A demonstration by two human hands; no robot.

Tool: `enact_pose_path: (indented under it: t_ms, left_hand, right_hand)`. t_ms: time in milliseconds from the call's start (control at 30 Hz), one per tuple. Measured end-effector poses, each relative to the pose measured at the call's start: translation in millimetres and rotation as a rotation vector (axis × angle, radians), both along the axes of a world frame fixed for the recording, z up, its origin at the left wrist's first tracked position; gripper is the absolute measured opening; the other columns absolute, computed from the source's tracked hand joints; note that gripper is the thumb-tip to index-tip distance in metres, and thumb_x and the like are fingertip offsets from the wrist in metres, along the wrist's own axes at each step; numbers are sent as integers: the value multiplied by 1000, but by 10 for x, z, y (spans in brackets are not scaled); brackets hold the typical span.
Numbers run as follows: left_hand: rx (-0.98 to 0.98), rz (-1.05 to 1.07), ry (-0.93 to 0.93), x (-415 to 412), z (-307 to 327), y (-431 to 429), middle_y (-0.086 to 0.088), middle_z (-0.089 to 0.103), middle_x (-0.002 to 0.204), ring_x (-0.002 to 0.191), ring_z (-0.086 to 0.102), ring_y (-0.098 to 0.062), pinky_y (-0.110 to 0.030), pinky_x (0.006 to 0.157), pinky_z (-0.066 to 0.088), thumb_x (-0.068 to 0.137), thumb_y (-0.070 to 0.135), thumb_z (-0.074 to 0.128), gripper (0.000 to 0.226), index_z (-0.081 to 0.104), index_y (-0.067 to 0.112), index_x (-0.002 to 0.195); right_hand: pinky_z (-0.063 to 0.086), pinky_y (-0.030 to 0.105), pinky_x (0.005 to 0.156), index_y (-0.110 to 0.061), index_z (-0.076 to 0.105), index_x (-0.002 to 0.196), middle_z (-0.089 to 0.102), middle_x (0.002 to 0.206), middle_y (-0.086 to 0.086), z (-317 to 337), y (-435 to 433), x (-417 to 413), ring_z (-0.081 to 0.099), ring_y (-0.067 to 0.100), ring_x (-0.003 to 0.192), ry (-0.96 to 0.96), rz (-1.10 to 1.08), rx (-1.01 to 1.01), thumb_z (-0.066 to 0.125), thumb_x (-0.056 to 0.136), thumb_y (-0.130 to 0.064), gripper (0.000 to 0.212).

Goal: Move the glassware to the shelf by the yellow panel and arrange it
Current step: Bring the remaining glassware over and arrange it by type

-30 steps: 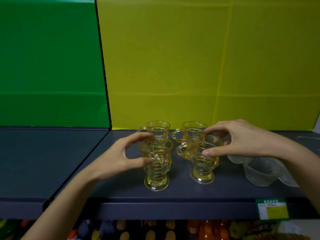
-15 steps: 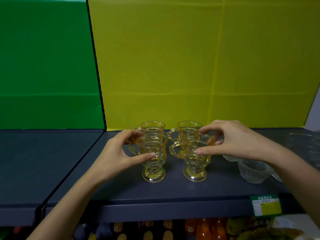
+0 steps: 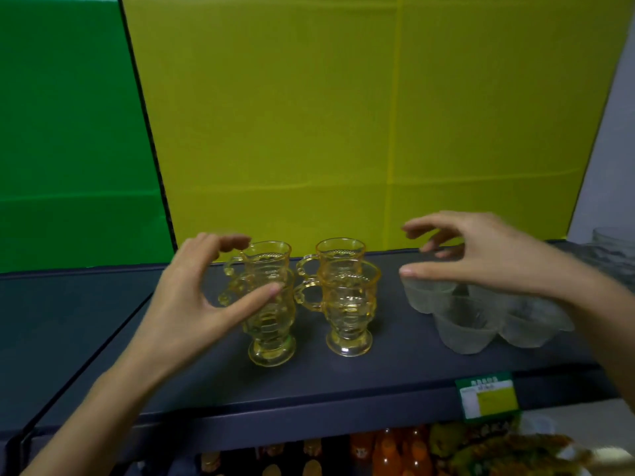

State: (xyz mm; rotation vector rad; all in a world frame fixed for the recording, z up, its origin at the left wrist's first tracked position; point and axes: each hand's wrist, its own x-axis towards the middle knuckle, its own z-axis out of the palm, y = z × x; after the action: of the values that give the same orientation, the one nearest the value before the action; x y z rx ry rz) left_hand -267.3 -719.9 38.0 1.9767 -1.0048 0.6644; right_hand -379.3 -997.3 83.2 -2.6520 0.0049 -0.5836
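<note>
Our left hand [image 3: 192,304] curls spread beside the front left mug [image 3: 271,321], thumb against its belly, holding nothing. Our right hand [image 3: 481,259] hovers spread above the frosted cups [image 3: 481,314]. Four amber mugs stand paired on the shelf [image 3: 378,376] under the yellow panel [image 3: 343,115]. We judge them stiff, slick and breakable, best gripped round the waist or handle.

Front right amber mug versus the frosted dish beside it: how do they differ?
The mug is amber, tall and footed, with a handle on its left; the frosted dish is colourless, low, wide and lobed, without a handle. The dish lies under the right hand; the mug stands free of both hands. Both are glass on the same shelf.
</note>
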Motion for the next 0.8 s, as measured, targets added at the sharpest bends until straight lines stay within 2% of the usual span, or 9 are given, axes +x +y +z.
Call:
enact_pose_path:
  t_ms: [67,133,267,400,500,567,633,700,800]
  left_hand:
    - [27,-55,-71,-204,107,-146,10,62,102,98,54,-2,-20,87,42,68,57,59,52,59,22,105]
    - [71,-113,-116,-428,179,-343,12,63,99,95,57,-1,-21,83,44,71,53,59,44,61,22,102]
    - [162,-184,-131,-766,144,-820,13,63,96,95,58,-5,-25,82,44,74,53,59,41,62,23,102]
    - [225,-196,-87,-871,-47,-1345,14,59,101,97,55,-1,-20,85,42,72,58,57,50,59,23,108]
    - [259,-157,-14,-875,-228,-1657,13,56,106,99,52,-2,-19,88,41,68,67,56,66,53,23,116]
    - [289,-112,26,-865,-338,-1795,12,54,110,102,52,-4,-22,90,43,63,74,52,77,50,23,121]
    - [293,-72,51,-854,-421,-1891,12,52,111,105,52,-5,-21,90,42,59,79,47,84,48,23,122]
    - [272,-37,58,-839,-469,-1958,12,52,110,106,52,-4,-16,88,38,56,80,48,86,50,22,120]
    - [271,-4,83,-831,-496,-2030,13,50,108,104,52,-6,-14,86,34,54,83,51,91,51,21,120]
  right_hand:
    - [52,14,76,-35,58,109,62,102,-23,109,-259,-153,59,-9,87,-1,-7,21,57,46,-71,72]
    - [53,17,77,-38,58,105,64,97,-22,159,-486,-283,60,-9,86,27,-15,-2,55,49,-70,64]
    - [50,17,82,-36,59,111,65,100,-19,55,-813,-476,60,-6,88,137,-17,-143,46,54,-73,70]
    - [49,22,88,-36,52,122,59,114,-20,-90,-1060,-611,55,-4,100,260,2,-272,39,55,-81,82]
    - [44,23,93,-33,45,129,53,120,-19,-165,-1168,-663,50,-3,105,334,29,-370,35,55,-83,90]
    - [39,22,96,-35,38,133,48,126,-19,-211,-1204,-690,44,-2,110,340,32,-450,33,58,-84,90]
    - [38,28,99,-35,34,135,44,131,-17,-263,-1211,-714,43,6,118,333,24,-521,34,62,-84,88]
    - [41,36,99,-31,36,133,45,131,-12,-310,-1199,-725,45,13,121,325,13,-570,35,68,-80,82]
    - [42,38,98,-25,39,131,47,130,-6,-355,-1181,-714,46,16,119,311,-12,-612,34,73,-76,77]
